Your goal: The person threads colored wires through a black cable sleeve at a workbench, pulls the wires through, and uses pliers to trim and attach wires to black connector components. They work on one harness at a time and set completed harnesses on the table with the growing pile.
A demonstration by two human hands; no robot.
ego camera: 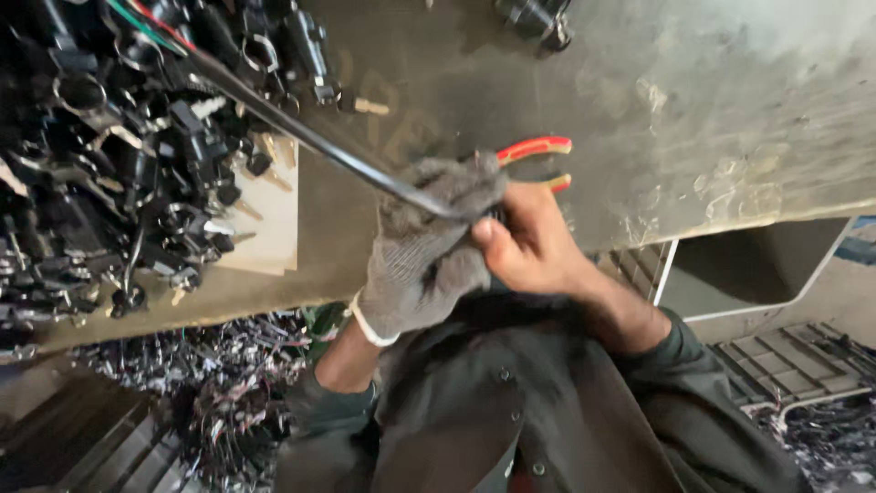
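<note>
Grey glove: knitted, worn on the left hand [422, 248], which is closed round a black cable [301, 132] close to its near end.
Black cable: long and sheathed, running from the heap at the upper left down across the bench into the gloved fist; its tip is hidden between the two hands.
Right hand [529, 242]: bare, fingers curled shut on a pair of pliers [538, 160]; thumb pressed toward the glove.
Pliers: red and yellow handle ends stick out beyond the knuckles, slightly spread; the jaws are covered by the hands, so whether they bite the cable cannot be told.
Hand pose: both fists meet at the bench edge, wrists bent inward, forearms in dark sleeves rising from the person's chest.
Work bench [693, 110]: dusty grey slab.
Heap of black parts [109, 155]: connectors, keys and wire ends, piled at the left, partly on a pale card [274, 219].
Progress, judged: cable end looks under work now; the large heap suggests plenty left.
Floor litter [219, 383]: tangled wire scraps below the bench, seemingly finished offcuts.
Tray [757, 265]: white-rimmed, at the right under the bench edge.
</note>
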